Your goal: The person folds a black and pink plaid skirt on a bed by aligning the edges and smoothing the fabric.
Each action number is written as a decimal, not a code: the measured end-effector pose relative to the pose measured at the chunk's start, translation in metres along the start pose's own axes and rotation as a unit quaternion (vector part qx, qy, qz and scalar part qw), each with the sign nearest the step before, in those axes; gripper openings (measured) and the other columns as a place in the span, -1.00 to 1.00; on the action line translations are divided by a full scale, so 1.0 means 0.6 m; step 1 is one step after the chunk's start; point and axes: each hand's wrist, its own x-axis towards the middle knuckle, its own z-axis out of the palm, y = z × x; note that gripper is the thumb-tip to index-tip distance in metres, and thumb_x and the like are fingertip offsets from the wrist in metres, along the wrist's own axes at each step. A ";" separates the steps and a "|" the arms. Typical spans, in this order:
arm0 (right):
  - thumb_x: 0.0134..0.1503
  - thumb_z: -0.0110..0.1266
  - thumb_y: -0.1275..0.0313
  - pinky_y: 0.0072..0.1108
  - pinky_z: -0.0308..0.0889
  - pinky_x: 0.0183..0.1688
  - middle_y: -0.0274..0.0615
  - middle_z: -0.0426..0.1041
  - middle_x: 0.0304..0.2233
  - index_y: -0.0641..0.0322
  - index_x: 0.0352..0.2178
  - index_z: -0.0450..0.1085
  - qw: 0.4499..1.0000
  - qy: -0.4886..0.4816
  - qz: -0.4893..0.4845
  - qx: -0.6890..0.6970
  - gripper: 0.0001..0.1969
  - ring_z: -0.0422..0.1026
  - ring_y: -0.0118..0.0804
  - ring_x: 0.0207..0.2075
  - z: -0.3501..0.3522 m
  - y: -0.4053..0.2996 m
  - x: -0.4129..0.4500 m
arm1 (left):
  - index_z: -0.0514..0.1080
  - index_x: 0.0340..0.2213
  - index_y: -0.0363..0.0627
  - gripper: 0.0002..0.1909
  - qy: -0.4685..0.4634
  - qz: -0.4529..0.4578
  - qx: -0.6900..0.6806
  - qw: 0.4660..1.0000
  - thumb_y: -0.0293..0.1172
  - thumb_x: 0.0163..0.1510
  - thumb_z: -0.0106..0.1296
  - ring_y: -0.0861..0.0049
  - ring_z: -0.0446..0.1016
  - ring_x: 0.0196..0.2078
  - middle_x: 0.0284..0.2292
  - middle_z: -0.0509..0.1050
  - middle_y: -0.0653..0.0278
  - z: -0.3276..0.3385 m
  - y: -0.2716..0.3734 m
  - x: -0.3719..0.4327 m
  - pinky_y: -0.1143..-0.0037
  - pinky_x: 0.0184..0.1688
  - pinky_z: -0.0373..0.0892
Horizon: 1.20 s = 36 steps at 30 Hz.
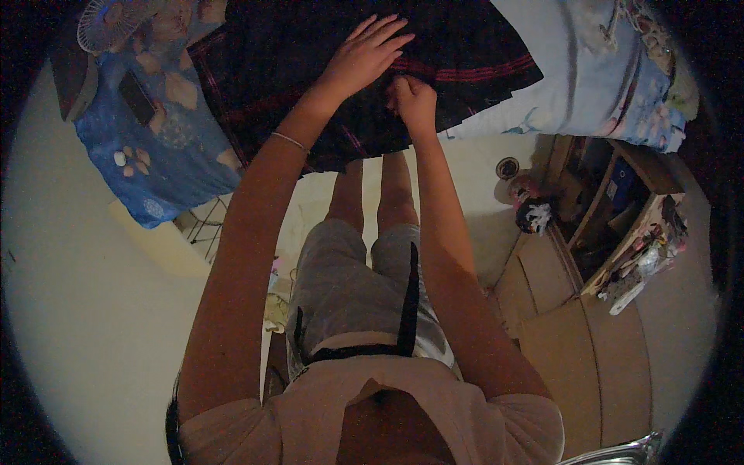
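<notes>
A dark pleated skirt point(261, 64) with red stripes is spread across the bed in front of me, its lower edge hanging over the near side. My left hand point(365, 58) lies palm down on the fabric, fingers stretched out beside the red-striped band. Just below and to the right, my right hand point(415, 102) has curled fingers pinching a fold of the skirt. The fingertips of that hand are partly hidden by the cloth.
Blue floral bedding point(180, 168) bears a dark flat phone-like object point(137, 97) and a round fan point(107, 23) at upper left. Pale floral bedding point(558, 75) extends right. A wooden cabinet point(645, 174) with cluttered shelves stands at right, near small items point(533, 215).
</notes>
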 end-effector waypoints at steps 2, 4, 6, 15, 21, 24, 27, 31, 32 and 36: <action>0.05 -0.11 0.38 -0.64 0.18 -0.69 -0.20 0.35 -0.78 0.36 -0.66 0.38 0.999 0.013 0.035 0.025 -0.70 0.29 -0.49 -0.77 -0.002 -0.011 -0.008 | 0.33 -0.10 0.03 -0.64 0.008 0.002 -0.006 1.000 -0.34 0.00 -0.05 0.42 0.14 0.11 0.01 0.24 0.28 0.001 0.002 0.001 0.35 0.17 0.01; 0.05 -0.12 0.37 -0.65 0.18 -0.70 -0.21 0.35 -0.78 0.36 -0.66 0.38 0.998 0.002 0.050 0.047 -0.70 0.29 -0.49 -0.77 0.000 -0.005 -0.021 | 0.33 -0.10 0.03 -0.64 0.014 -0.007 -0.020 1.000 -0.34 0.00 -0.05 0.42 0.15 0.11 0.01 0.25 0.28 0.004 0.001 0.002 0.35 0.17 0.01; 0.05 -0.12 0.36 -0.65 0.17 -0.71 -0.22 0.34 -0.79 0.35 -0.66 0.38 0.995 -0.008 0.065 0.069 -0.70 0.28 -0.50 -0.78 -0.001 -0.001 -0.033 | 0.32 -0.10 0.03 -0.64 0.013 -0.006 -0.012 1.000 -0.34 0.00 -0.05 0.42 0.15 0.11 0.01 0.25 0.28 0.003 0.002 0.001 0.36 0.17 0.02; 0.04 -0.11 0.35 -0.68 0.17 -0.71 -0.24 0.33 -0.81 0.36 -0.68 0.37 0.991 -0.039 0.089 0.089 -0.69 0.30 -0.50 -0.77 -0.004 -0.014 -0.063 | 0.32 -0.09 0.04 -0.64 0.013 -0.007 -0.008 1.000 -0.34 0.01 -0.05 0.43 0.15 0.11 0.01 0.25 0.29 0.005 0.005 -0.001 0.35 0.17 0.03; 0.12 -0.20 0.33 -0.50 0.30 -0.52 -0.10 0.43 -0.63 0.36 -0.50 0.38 0.993 -0.111 0.024 -0.005 -0.70 0.42 -0.34 -0.60 0.022 0.055 -0.132 | 0.32 -0.09 0.06 -0.64 0.019 -0.007 -0.016 1.000 -0.33 0.02 -0.06 0.41 0.15 0.11 0.01 0.24 0.29 0.011 0.003 0.002 0.34 0.17 0.02; 0.15 -0.23 0.32 -0.55 0.31 -0.47 -0.18 0.45 -0.56 0.32 -0.41 0.39 0.974 -0.118 0.061 0.184 -0.70 0.41 -0.40 -0.52 -0.033 0.028 -0.143 | 0.34 -0.13 0.05 -0.67 0.042 -0.012 -0.036 0.998 -0.31 0.01 -0.05 0.39 0.19 0.07 -0.03 0.27 0.29 0.007 0.002 -0.003 0.34 0.13 0.08; 0.17 -0.22 0.29 -0.61 0.29 -0.45 -0.24 0.46 -0.50 0.32 -0.33 0.38 0.977 0.002 0.008 0.211 -0.69 0.38 -0.44 -0.53 -0.139 0.007 -0.116 | 0.39 -0.25 0.00 -0.75 0.056 -0.056 -0.048 0.996 -0.26 0.00 -0.03 0.34 0.30 -0.06 -0.16 0.34 0.26 -0.008 0.018 -0.012 0.34 0.01 0.21; 0.15 -0.14 0.28 -0.64 0.29 -0.44 -0.18 0.49 -0.46 0.31 -0.24 0.40 0.982 0.156 -0.016 0.107 -0.68 0.39 -0.46 -0.52 -0.305 -0.005 -0.047 | 0.39 -0.37 -0.07 -0.75 -0.055 -0.182 -0.066 0.980 -0.17 -0.03 0.01 0.28 0.40 -0.30 -0.37 0.35 0.22 -0.037 0.085 -0.030 0.37 -0.28 0.37; 0.11 -0.06 0.37 -0.59 0.32 -0.38 -0.14 0.47 -0.34 0.29 -0.13 0.31 0.982 0.161 -0.022 0.095 -0.69 0.42 -0.42 -0.43 -0.339 0.001 -0.028 | 0.39 -0.38 -0.06 -0.77 -0.033 -0.167 -0.045 0.984 -0.18 -0.02 0.00 0.26 0.42 -0.35 -0.38 0.35 0.23 -0.027 0.093 -0.037 0.38 -0.37 0.40; -0.01 0.07 0.51 -0.53 0.36 -0.28 -0.14 0.36 -0.20 0.31 -0.01 0.13 0.912 0.294 -0.125 -0.258 -0.50 0.41 -0.31 -0.27 -0.399 0.044 0.010 | 0.39 -0.36 -0.05 -0.79 0.011 -0.177 -0.039 0.983 -0.21 0.00 -0.01 0.27 0.43 -0.39 -0.37 0.36 0.25 0.009 0.091 -0.056 0.36 -0.39 0.40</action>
